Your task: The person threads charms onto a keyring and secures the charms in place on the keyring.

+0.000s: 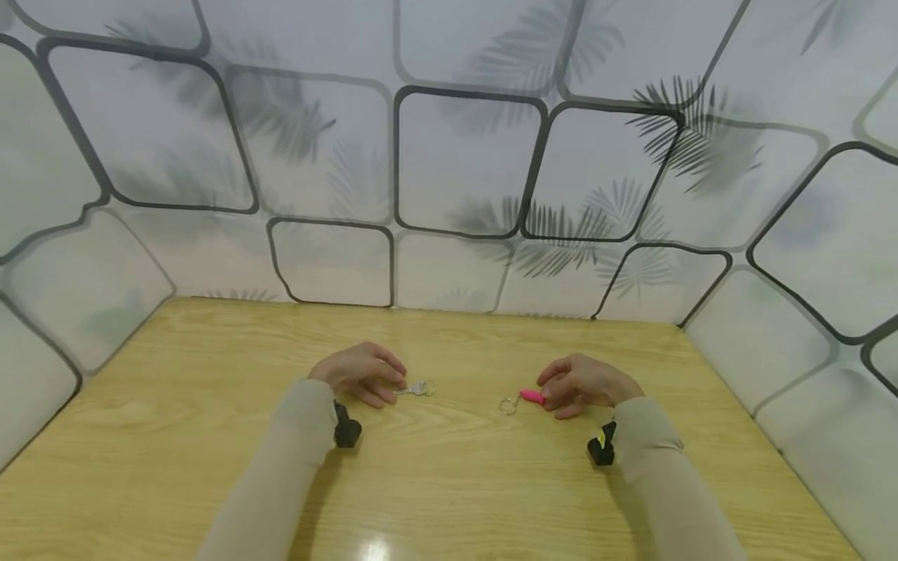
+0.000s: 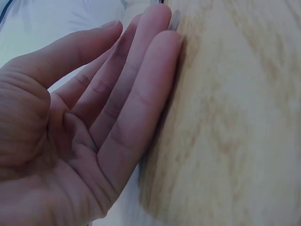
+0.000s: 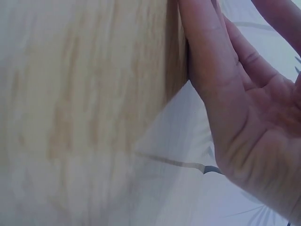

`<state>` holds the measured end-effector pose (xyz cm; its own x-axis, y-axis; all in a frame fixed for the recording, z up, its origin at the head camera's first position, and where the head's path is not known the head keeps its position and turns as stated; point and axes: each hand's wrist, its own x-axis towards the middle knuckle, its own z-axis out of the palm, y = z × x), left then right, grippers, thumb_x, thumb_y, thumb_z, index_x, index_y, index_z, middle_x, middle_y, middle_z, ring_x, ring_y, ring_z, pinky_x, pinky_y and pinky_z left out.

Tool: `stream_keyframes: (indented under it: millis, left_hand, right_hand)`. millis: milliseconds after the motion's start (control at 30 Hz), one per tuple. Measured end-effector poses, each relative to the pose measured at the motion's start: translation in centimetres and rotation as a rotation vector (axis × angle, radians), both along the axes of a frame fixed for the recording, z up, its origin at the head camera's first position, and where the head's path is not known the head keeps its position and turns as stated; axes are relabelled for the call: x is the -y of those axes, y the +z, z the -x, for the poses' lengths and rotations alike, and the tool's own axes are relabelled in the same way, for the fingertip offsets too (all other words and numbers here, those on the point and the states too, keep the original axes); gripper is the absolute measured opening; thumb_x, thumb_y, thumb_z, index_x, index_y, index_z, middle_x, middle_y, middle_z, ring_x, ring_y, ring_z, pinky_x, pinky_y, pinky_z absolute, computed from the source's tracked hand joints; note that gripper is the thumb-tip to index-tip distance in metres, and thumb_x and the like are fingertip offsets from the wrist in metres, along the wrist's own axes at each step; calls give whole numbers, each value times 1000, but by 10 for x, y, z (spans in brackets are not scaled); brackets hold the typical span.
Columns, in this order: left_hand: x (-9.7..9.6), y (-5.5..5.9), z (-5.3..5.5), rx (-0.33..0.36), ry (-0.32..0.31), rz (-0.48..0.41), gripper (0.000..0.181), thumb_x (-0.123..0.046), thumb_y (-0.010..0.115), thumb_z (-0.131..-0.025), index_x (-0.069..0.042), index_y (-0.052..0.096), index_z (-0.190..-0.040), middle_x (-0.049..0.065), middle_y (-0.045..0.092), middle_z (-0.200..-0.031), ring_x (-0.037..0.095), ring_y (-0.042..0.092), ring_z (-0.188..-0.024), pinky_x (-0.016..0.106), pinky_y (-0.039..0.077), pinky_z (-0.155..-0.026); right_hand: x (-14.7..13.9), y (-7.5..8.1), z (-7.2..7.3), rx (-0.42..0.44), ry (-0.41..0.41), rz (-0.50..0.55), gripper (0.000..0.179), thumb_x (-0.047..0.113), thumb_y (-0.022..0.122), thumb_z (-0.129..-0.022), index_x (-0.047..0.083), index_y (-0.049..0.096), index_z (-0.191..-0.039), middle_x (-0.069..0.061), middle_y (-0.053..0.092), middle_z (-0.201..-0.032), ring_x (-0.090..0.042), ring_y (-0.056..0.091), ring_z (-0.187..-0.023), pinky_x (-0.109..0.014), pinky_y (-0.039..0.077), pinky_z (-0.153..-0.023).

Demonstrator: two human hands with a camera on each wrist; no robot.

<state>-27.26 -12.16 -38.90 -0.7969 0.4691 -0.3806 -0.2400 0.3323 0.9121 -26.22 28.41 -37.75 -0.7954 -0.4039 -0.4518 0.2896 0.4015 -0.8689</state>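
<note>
Lying at the fingertips of the left grip (image 1: 361, 375), silver key (image 1: 418, 388)

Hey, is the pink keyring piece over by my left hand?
No, the head view shows the pink piece at the right hand, while the silver key lies at the left hand.

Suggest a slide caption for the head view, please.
Left hand at a silver key, right hand at a pink keychain, over a wood-grain table.
</note>
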Motion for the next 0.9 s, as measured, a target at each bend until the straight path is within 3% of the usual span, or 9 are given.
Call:
stream_keyframes:
  millis: [367, 900]
  left_hand:
    - [-10, 1, -3, -62, 32, 111, 26, -6, 70, -94, 5, 65, -117, 9, 75, -92, 15, 70, -70, 34, 61, -67]
    - [-31, 1, -12, -126, 166, 249, 19, -3, 80, -86, 0, 67, -98, 8, 67, -79, 11, 61, -59, 23, 54, -56]
  right_hand:
    - [1, -1, 0, -15, -27, -31, 38, -1, 67, -93, -13, 53, -126, -15, 65, -103, -25, 70, -87, -42, 61, -78]
    - [5, -1, 0, -39, -43, -89, 34, 1, 69, -93, -11, 55, -122, -14, 65, -100, -22, 70, -83, -39, 61, -75]
